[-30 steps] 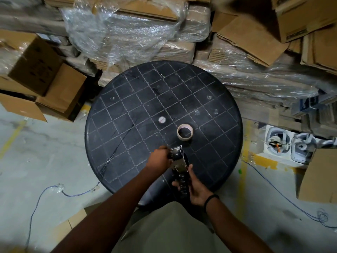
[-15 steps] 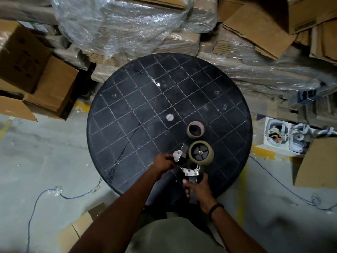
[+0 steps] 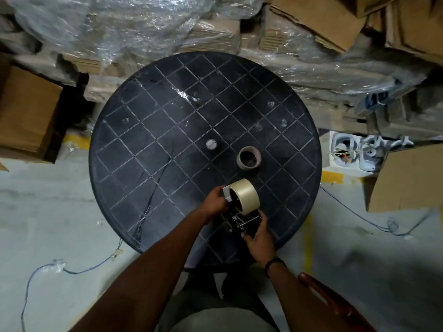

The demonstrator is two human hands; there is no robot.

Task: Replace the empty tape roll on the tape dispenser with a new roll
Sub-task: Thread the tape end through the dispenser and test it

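A black hand-held tape dispenser (image 3: pixel 244 222) is held over the near edge of the round black table (image 3: pixel 167 144). A full tan tape roll (image 3: pixel 247 196) sits on its wheel, tilted toward the left. My left hand (image 3: pixel 215 202) grips the dispenser's front plate beside the roll. My right hand (image 3: pixel 260 238) holds the dispenser's handle from below. An empty tape core (image 3: pixel 249 157) lies flat on the table, just beyond the dispenser.
A small white disc (image 3: pixel 211 144) marks the table's centre. Plastic-wrapped cardboard stacks (image 3: pixel 143 32) line the far side, with open boxes (image 3: pixel 26 116) at left. Blue wires (image 3: pixel 374 221) run over the concrete floor. A red chair arm (image 3: pixel 335 305) is at lower right.
The dispenser has turned, so the roll's tan outer face shows instead of its open hub. Both hands keep their hold. The camera has shifted, so the table appears lower and closer.
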